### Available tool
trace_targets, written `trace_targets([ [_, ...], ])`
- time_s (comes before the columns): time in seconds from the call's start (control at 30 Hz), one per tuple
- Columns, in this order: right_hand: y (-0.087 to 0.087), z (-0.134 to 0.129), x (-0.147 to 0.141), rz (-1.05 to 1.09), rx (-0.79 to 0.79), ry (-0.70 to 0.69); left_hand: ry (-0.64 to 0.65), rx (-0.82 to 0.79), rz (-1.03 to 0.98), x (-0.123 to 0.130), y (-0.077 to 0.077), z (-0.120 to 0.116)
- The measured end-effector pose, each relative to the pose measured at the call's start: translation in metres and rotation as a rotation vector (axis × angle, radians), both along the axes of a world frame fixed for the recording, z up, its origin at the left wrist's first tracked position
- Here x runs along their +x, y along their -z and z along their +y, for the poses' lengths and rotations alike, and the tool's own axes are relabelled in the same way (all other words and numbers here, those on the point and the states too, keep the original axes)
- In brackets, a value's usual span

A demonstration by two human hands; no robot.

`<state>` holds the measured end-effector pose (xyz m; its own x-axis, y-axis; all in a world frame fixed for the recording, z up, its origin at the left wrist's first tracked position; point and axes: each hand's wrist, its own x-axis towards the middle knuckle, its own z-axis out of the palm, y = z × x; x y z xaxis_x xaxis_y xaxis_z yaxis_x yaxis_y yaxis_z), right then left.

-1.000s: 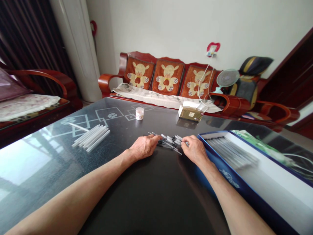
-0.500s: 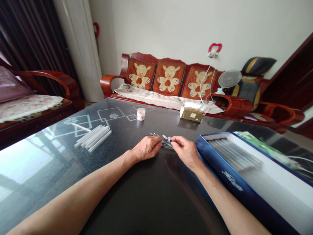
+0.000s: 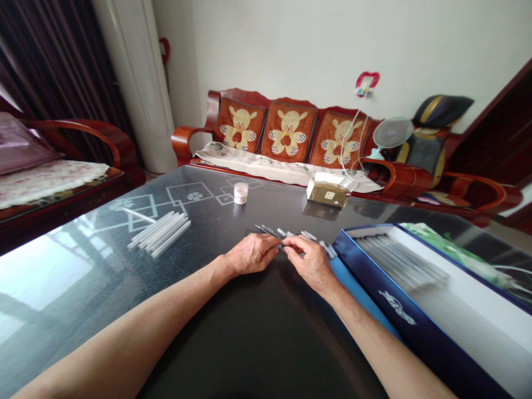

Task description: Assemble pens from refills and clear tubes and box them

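Observation:
My left hand [image 3: 256,255] is closed at the near side of a small pile of slim grey and dark pen refills [image 3: 266,229] on the table. Its fingertips pinch a thin dark piece that looks like a refill. Facing it, my right hand [image 3: 310,261] has thumb and forefinger closed at the same piece, most of it hidden by the fingers. More grey refill ends [image 3: 328,249] stick out past the right knuckles. On the left lies a bundle of whitish pen barrels [image 3: 160,233], with one barrel apart behind it.
A blue box [image 3: 374,288] with a white inside stands at the right, holding a row of dark-tipped pens [image 3: 399,260]. Farther back on the dark glossy table [image 3: 233,332] are a small white tub [image 3: 240,194] and a tissue pack [image 3: 328,193]. A wooden sofa stands behind.
My right hand has moved slightly left and its fingertips now meet those of my left hand. More refill ends show beyond the right hand. The left hand has hardly moved.

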<state>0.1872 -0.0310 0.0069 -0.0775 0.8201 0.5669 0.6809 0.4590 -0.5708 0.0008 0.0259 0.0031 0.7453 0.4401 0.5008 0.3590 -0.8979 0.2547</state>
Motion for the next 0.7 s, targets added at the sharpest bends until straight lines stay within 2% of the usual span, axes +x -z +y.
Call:
trace_targets([
  [0.1,0.000,-0.001,0.001,-0.039,0.022,-0.006,-0.017,0.024,0.057,-0.001,-0.003,-0.002],
  [0.3,0.000,-0.001,0.001,-0.087,0.062,-0.017,-0.132,0.026,0.208,-0.001,-0.011,-0.008],
  [0.43,0.001,-0.001,0.000,-0.093,0.069,-0.023,-0.150,0.017,0.245,-0.001,-0.012,-0.009],
  [0.53,0.004,0.000,-0.001,-0.033,0.037,-0.016,-0.136,0.010,0.229,-0.001,-0.012,-0.008],
  [0.7,0.007,0.003,-0.003,0.184,-0.121,-0.059,-0.109,0.029,0.179,-0.002,-0.011,-0.006],
])
